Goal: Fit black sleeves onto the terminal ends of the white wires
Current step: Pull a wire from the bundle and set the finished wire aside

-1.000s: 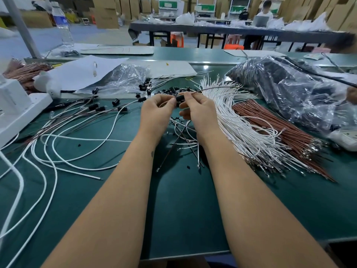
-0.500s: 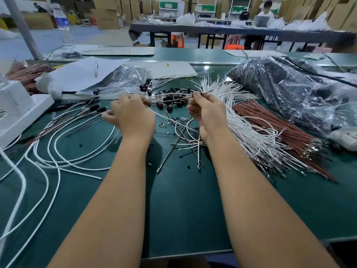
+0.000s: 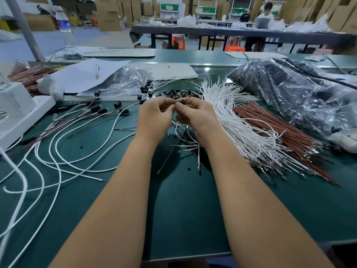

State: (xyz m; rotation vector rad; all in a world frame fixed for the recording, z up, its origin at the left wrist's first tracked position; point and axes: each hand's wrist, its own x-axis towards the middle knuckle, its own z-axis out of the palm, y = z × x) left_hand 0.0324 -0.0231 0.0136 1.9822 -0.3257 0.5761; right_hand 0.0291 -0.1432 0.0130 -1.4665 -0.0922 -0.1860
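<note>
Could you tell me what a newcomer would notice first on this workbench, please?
Two bare hands meet at the centre: the left hand and right hand pinch something small together above the green table. Right of them fans a big bundle of white wires, with a brown wire bundle beside it. Loose black sleeves lie just beyond the fingers.

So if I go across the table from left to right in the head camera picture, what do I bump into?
White box → looping white wires → left hand → right hand → bundle of white wires → bundle of brown wires → plastic bag of black parts.
</note>
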